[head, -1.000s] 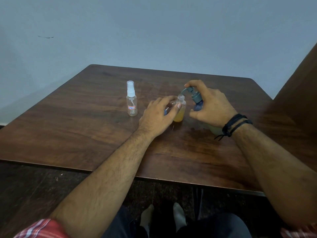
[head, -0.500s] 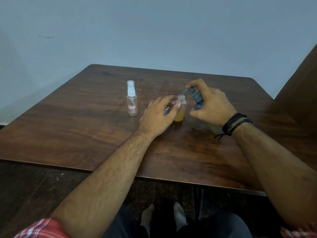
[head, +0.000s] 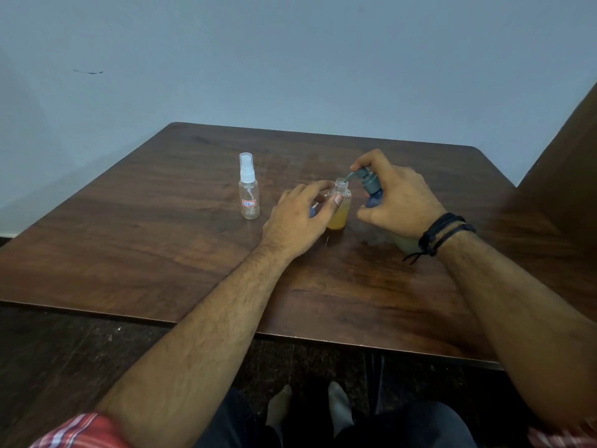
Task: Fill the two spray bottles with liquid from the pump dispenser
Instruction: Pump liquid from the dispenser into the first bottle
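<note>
1. On a dark wooden table [head: 161, 247], near its middle, a person's left hand [head: 298, 223] curls around a small open bottle [head: 340, 205], thumb and fingers pinching its sides just below the neck.
2. That bottle stands upright, uncapped, with yellow-orange liquid filling roughly its lower half.
3. Just to its right, the right hand [head: 400, 202] wraps a pump dispenser [head: 370, 185]; the forefinger lies on top of the grey pump head, thumb and other fingers closed round the body.
4. The pump's spout reaches over the open bottle's mouth.
5. A second bottle [head: 248, 189], clear, capped with a white sprayer, stands apart to the left, untouched.
6. Most of the dispenser's body is hidden behind the right hand and its black wristbands [head: 442, 232].
7. Something small and blue shows under the left palm; I cannot tell what.
</note>
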Demonstrator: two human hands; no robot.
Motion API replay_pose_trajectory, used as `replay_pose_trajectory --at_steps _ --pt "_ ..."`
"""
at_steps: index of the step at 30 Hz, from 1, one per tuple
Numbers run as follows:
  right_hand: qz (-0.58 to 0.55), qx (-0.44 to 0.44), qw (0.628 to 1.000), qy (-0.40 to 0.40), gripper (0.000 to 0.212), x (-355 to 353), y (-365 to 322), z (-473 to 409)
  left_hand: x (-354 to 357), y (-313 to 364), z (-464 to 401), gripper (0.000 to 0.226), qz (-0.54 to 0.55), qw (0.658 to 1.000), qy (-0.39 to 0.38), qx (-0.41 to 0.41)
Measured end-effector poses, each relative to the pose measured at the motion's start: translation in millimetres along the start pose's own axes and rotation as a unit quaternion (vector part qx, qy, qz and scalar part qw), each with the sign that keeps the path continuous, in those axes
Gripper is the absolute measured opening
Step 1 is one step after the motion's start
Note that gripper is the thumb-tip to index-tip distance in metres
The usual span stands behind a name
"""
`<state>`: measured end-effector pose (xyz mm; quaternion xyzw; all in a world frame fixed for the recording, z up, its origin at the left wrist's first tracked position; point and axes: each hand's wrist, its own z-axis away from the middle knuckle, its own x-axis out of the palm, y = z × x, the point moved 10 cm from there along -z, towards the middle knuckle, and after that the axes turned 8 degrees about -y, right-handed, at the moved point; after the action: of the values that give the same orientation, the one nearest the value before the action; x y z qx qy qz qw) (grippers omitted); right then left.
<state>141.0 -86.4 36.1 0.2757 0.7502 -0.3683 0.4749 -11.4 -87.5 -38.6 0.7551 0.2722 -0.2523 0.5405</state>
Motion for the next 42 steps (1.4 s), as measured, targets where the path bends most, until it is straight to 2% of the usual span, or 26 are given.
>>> replay_pose_trajectory --at_steps 7,14,20,26,33,39,42 --pt "0.002 -0.014 1.0 0.015 0.07 -3.4 -2.9 2.7 0.4 -0.6 -0.9 0.054 -0.001 1.0 0.006 0.002" --pt "-0.003 -0.002 1.0 0.016 0.058 -3.5 2.0 1.4 1.1 -0.9 -2.1 0.056 0.004 1.0 0.0 0.004" --pt "0.001 -0.013 1.0 0.011 0.071 -2.1 -0.3 2.0 3.3 -1.5 -2.5 0.059 0.004 1.0 -0.006 0.005" --pt "-0.007 0.003 1.0 0.005 0.058 -2.2 1.4 1.9 5.5 -1.5 -2.8 0.068 -0.007 1.0 -0.015 0.016" --pt "0.004 -0.013 1.0 0.019 0.068 -4.6 1.1 3.3 4.3 -2.3 -0.7 0.073 0.002 1.0 -0.013 0.004" --pt "-0.009 -0.015 1.0 0.009 0.056 -2.8 0.9 1.5 5.1 1.4 0.4 0.076 -0.025 0.999 -0.024 0.005" --pt "-0.014 -0.009 1.0 0.004 0.056 -3.3 1.4 1.2 5.3 0.4 -0.1 0.081 -0.028 0.999 -0.027 0.005"
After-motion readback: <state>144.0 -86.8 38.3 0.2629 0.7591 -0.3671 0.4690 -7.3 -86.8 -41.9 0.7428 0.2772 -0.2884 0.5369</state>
